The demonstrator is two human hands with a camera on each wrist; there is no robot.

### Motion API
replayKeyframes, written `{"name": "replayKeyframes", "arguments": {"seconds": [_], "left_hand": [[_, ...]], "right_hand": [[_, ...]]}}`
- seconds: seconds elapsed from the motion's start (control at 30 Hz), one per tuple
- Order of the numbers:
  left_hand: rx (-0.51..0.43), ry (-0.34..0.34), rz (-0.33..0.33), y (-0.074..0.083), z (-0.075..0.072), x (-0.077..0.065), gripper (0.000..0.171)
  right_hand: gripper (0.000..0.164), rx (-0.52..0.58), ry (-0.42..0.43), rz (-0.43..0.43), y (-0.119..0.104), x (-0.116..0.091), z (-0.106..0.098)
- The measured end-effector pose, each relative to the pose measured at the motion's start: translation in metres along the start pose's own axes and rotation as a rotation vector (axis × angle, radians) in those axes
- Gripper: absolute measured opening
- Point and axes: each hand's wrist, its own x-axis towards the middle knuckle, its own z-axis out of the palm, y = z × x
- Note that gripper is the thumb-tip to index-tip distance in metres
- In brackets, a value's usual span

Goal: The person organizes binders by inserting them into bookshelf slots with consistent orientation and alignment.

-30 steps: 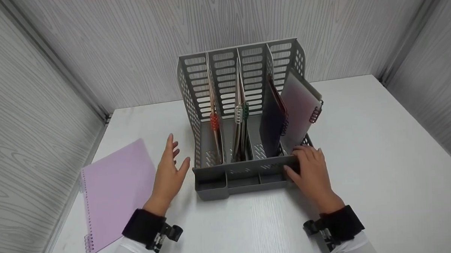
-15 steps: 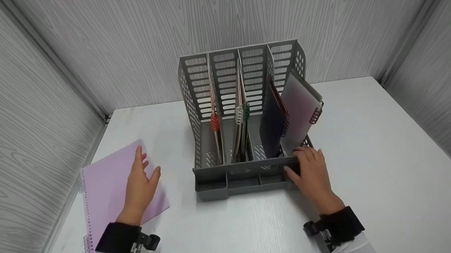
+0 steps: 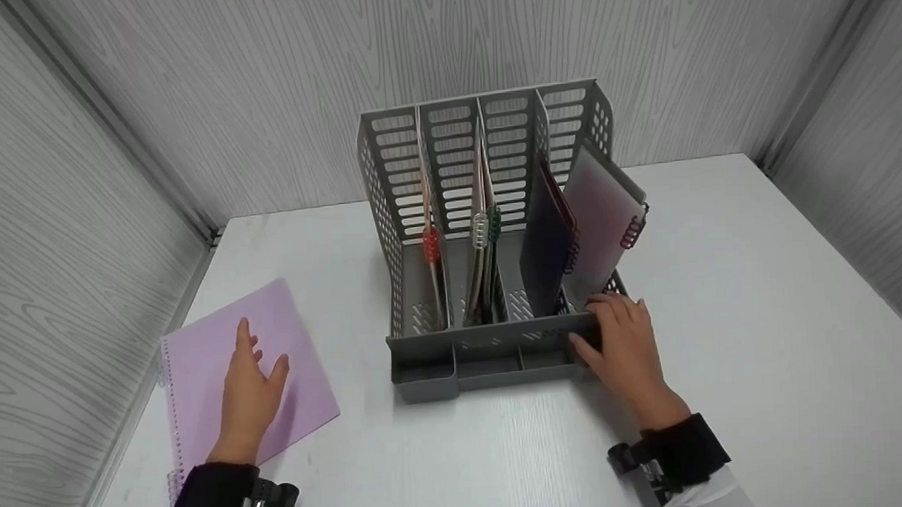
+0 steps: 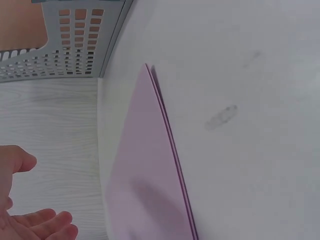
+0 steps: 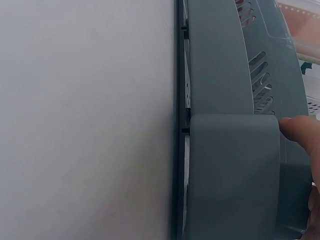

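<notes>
My left hand (image 3: 249, 388) hovers above a light purple spiral notebook (image 3: 200, 367), fingers extended and thumb apart, holding nothing. The notebook lies flat on the table at the left, its ring edge facing left. In the left wrist view, the thumb and fingertips show beside the notebook (image 4: 145, 160). With my right hand (image 3: 627, 352), I grip the front right corner of a grey desk file organizer (image 3: 426, 391), fingers over the front wall and thumb in front of it. The right wrist view shows the thumb against the organizer (image 5: 230, 170).
Several ring-bound notebooks stand in the organizer: one with red rings (image 3: 430, 245), others with white rings (image 3: 479, 230) and green rings (image 3: 495, 220). A dark purple notebook (image 3: 543, 258) and a translucent pinkish notebook (image 3: 596, 218) lean at the right. Wood-grain panels (image 3: 474, 42) enclose the white table.
My left hand has moved left and toward me, from beside the organizer to over the purple notebook. The right hand stays at the organizer's corner.
</notes>
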Motion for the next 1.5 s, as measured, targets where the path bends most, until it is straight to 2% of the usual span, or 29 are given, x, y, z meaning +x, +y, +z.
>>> {"name": "replayKeyframes", "arguments": {"seconds": [0.23,0.37,0.5,0.63,0.83,1.13,1.33,1.5], "left_hand": [[0.065,-0.030,-0.083,-0.014,-0.009,-0.002,0.081],[0.172,-0.075,-0.183,-0.026,-0.015,-0.003,0.086],[0.287,-0.152,-0.303,-0.040,-0.018,-0.008,0.096],[0.320,-0.207,-0.386,-0.051,-0.020,-0.015,0.106],[0.321,-0.196,-0.428,-0.054,-0.023,-0.017,0.112],[0.312,-0.225,-0.552,-0.054,-0.035,-0.018,0.121],[0.312,-0.236,-0.561,-0.062,-0.047,-0.015,0.121],[0.267,-0.195,-0.551,-0.072,-0.057,-0.016,0.115]], "right_hand": [[0.041,0.002,-0.007,0.006,-0.001,-0.001,0.000],[0.041,0.003,0.000,-0.001,0.000,-0.001,0.000],[0.040,0.004,0.010,-0.007,0.000,-0.001,0.000],[0.040,0.004,-0.001,-0.001,-0.001,0.000,0.000],[0.041,0.008,-0.005,0.011,-0.001,0.001,-0.001],[0.041,0.016,-0.021,0.021,-0.003,0.002,-0.001],[0.040,0.007,-0.005,0.004,-0.003,0.001,-0.002],[0.040,0.001,0.000,-0.001,-0.003,0.001,-0.002]]}}
